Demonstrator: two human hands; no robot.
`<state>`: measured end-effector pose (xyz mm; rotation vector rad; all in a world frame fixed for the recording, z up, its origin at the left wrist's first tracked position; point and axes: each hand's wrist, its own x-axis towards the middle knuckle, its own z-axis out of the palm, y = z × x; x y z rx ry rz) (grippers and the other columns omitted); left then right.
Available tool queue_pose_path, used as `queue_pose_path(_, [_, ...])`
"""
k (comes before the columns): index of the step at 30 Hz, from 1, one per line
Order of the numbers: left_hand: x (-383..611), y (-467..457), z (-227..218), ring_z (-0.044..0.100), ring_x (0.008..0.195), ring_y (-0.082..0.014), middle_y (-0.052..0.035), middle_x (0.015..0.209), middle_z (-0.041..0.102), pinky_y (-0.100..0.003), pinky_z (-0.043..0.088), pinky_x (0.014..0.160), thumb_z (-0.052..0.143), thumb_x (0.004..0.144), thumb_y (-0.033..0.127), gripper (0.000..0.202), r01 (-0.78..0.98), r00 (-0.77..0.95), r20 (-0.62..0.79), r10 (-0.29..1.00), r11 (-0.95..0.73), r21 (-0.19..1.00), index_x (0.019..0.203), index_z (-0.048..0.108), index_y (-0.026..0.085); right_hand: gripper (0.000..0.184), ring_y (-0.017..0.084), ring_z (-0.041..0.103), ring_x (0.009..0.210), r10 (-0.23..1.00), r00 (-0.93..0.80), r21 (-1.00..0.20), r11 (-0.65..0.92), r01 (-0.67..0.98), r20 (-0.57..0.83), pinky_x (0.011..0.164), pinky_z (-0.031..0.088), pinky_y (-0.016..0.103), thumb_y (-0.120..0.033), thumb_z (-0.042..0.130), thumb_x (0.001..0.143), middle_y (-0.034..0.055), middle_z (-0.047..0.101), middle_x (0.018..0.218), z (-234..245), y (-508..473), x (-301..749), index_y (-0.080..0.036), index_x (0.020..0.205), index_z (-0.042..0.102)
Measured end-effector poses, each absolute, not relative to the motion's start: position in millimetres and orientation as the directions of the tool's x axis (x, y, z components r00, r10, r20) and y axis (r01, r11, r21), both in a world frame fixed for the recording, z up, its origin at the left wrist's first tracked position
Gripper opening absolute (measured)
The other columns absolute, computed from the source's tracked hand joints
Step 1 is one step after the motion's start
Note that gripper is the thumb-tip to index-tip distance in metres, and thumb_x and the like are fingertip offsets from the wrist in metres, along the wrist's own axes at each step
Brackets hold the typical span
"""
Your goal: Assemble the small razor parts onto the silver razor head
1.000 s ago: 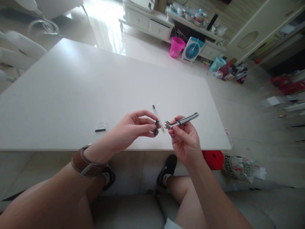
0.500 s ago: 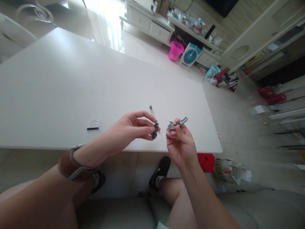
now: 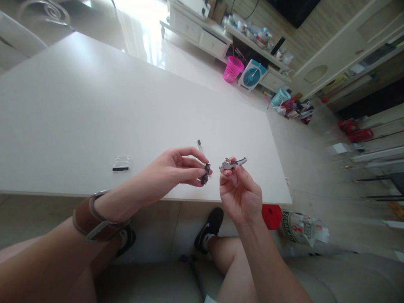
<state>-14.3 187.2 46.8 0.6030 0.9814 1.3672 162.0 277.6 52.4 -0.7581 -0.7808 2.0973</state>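
Observation:
My left hand [image 3: 175,170] pinches a small black rectangular part [image 3: 206,173] between thumb and fingertips, just above the near edge of the white table [image 3: 94,109]. My right hand [image 3: 240,191] grips a grey and black razor handle [image 3: 232,163] with a forked metal head pointing left toward the black part. A short gap separates the two pieces. A thin clear stick with a dark tip [image 3: 200,145] lies on the table behind my left fingers. A brown strap wraps my left wrist.
A small clear case with a black strip [image 3: 121,164] lies on the table to the left. Under the table edge are my black shoes, a red round object [image 3: 271,215] and a printed bag [image 3: 303,227]. A pink basket [image 3: 232,69] and a blue fan [image 3: 251,75] stand across the room.
My right hand has turned the razor handle so it looks shorter and points more toward the camera. The view has shifted slightly left. My left hand keeps its hold.

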Motion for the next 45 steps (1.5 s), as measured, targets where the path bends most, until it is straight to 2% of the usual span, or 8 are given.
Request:
queue_pose_path(3, [-14.0,187.0,47.1,0.074,0.077,-0.0152,-0.0046,0.084,0.08,-0.025,0.061,0.073,0.086,0.081,0.025,0.019,-0.522,-0.083,-0.225,0.971,0.15,0.839,0.093,0.073,0.019,0.023,0.007,0.068,0.075,0.808,-0.53,-0.736,-0.519,-0.434,-0.257,0.074,0.061,0.014,-0.017,0.09,0.073,-0.0003,0.074,0.091,52.0,277.5,161.6,-0.019,0.092,0.078])
queue_pose_path(10, [-13.4,187.6,48.1,0.074,0.077,-0.0159,-0.0052,0.084,0.081,-0.026,0.062,0.073,0.086,0.08,0.026,0.019,-0.516,-0.083,-0.229,0.97,0.155,0.843,0.091,0.073,0.019,0.024,0.007,0.058,0.065,0.827,-0.525,-0.759,-0.471,-0.449,-0.203,0.062,0.056,0.017,-0.015,0.091,0.07,-0.0018,0.068,0.082,48.7,276.9,159.5,-0.022,0.088,0.076])
queue_pose_path(16, [-13.6,187.3,47.4,0.075,0.077,-0.0173,-0.0063,0.085,0.081,-0.03,0.063,0.075,0.086,0.08,0.028,0.02,-0.495,-0.083,-0.221,0.972,0.152,0.855,0.092,0.073,0.019,0.018,0.01,0.061,0.072,0.846,-0.497,-0.808,-0.425,-0.407,-0.194,0.069,0.059,0.022,-0.021,0.085,0.078,0.0009,0.07,0.091,49.5,275.3,160.0,-0.022,0.093,0.075])
queue_pose_path(22, [-13.2,186.7,46.2,0.074,0.077,-0.0148,-0.0051,0.084,0.081,-0.025,0.062,0.073,0.083,0.083,0.025,0.015,-0.499,-0.077,-0.198,0.977,0.134,0.856,0.093,0.074,0.019,0.023,0.007,0.066,0.075,0.827,-0.504,-0.744,-0.497,-0.448,-0.249,0.073,0.06,0.014,-0.018,0.089,0.073,0.0001,0.072,0.09,53.2,273.7,158.7,-0.019,0.093,0.078])
queue_pose_path(29, [-13.8,187.6,45.9,0.075,0.078,-0.0172,-0.0065,0.086,0.082,-0.029,0.064,0.076,0.085,0.082,0.028,0.018,-0.481,-0.079,-0.212,0.974,0.149,0.864,0.092,0.074,0.019,0.024,0.01,0.069,0.081,0.836,-0.499,-0.782,-0.463,-0.417,-0.229,0.079,0.064,0.018,-0.018,0.087,0.075,0.0014,0.073,0.095,50.9,275.1,162.6,-0.021,0.096,0.077])
queue_pose_path(35, [-14.0,187.9,46.3,0.074,0.078,-0.0157,-0.006,0.085,0.081,-0.026,0.063,0.073,0.085,0.082,0.026,0.015,-0.481,-0.077,-0.202,0.976,0.141,0.865,0.092,0.075,0.019,0.025,0.011,0.067,0.078,0.835,-0.518,-0.799,-0.436,-0.414,-0.187,0.074,0.063,0.021,-0.017,0.087,0.075,0.001,0.071,0.095,48.4,277.0,164.1,-0.023,0.096,0.076])
queue_pose_path(40, [-13.0,189.1,46.2,0.074,0.078,-0.0153,-0.0056,0.085,0.08,-0.024,0.064,0.071,0.084,0.081,0.024,0.01,-0.483,-0.108,-0.196,0.975,0.121,0.867,0.088,0.08,0.019,0.028,0.007,0.065,0.073,0.832,-0.515,-0.755,-0.469,-0.458,-0.206,0.072,0.06,0.014,-0.013,0.09,0.069,-0.0012,0.07,0.088,49.7,274.1,160.1,-0.021,0.092,0.076])
queue_pose_path(45, [-12.8,188.9,46.4,0.072,0.079,-0.0153,-0.0062,0.083,0.08,-0.024,0.065,0.073,0.083,0.08,0.022,0.005,-0.451,-0.123,-0.211,0.97,0.134,0.882,0.083,0.085,0.019,0.029,0.008,0.068,0.076,0.831,-0.511,-0.764,-0.473,-0.439,-0.221,0.077,0.062,0.016,-0.014,0.091,0.07,-0.0015,0.072,0.091,50.7,270.4,158.9,-0.022,0.094,0.076])
